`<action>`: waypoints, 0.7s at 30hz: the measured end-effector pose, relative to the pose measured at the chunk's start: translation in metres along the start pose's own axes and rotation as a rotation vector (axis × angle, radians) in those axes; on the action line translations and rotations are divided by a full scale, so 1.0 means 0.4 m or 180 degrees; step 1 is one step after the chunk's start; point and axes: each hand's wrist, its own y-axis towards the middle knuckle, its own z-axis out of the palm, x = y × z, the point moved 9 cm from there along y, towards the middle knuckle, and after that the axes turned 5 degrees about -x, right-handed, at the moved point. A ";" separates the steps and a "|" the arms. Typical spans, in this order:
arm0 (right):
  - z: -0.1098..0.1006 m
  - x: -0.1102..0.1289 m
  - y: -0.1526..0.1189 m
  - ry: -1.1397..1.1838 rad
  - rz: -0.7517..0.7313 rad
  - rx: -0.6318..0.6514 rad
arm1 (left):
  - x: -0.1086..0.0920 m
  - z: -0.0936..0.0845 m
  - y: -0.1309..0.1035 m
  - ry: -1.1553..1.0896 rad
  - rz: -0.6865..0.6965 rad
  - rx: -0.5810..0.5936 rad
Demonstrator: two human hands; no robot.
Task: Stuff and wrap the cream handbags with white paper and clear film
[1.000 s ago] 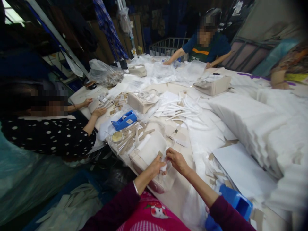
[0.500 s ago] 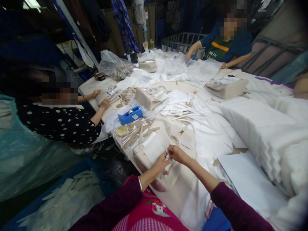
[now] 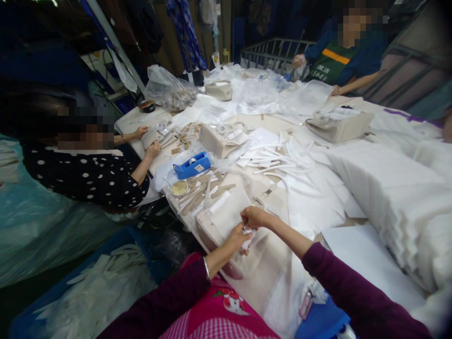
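Note:
A cream bag (image 3: 226,219) lies at the near table edge, in front of my body. My left hand (image 3: 238,239) is closed around a small white wrapped piece (image 3: 248,239) over the bag's right part. Just above it, my right hand (image 3: 254,217) is pinched close to the top of that piece; whatever is between its fingertips is too small to make out. A strap with a metal buckle (image 3: 267,192) lies beyond my right hand.
A blue tape dispenser (image 3: 192,165) and a round yellow tin (image 3: 179,188) stand beyond the bag. White tubes (image 3: 270,160) lie mid-table, white foam sheets (image 3: 388,188) at right. Two people work at the left and far right. A blue bin (image 3: 141,240) is at lower left.
My right hand has shifted slightly left and up, its fingers now above the white piece. The far person's hand has lifted and moved right. The view has shifted a little.

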 end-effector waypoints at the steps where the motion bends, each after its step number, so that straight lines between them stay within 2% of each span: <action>1: 0.000 0.004 0.002 -0.0154 -0.0028 -0.0017 | 0.000 0.000 0.000 -0.0004 -0.0028 -0.0020; 4: -0.003 0.019 0.004 -0.0710 -0.0246 -0.0251 | -0.004 0.001 0.001 0.0005 -0.0039 -0.0076; 8: -0.010 0.044 -0.021 -0.1214 -0.0670 -0.0901 | -0.002 0.001 0.003 -0.0037 -0.0077 -0.0149; 15: 0.029 0.052 -0.120 -0.1079 -0.1616 -0.1717 | -0.006 -0.012 0.016 -0.0374 -0.0077 -0.0177; 21: 0.064 0.021 -0.178 -0.0912 -0.1962 -0.2263 | -0.009 -0.023 -0.007 -0.0531 0.0023 -0.0096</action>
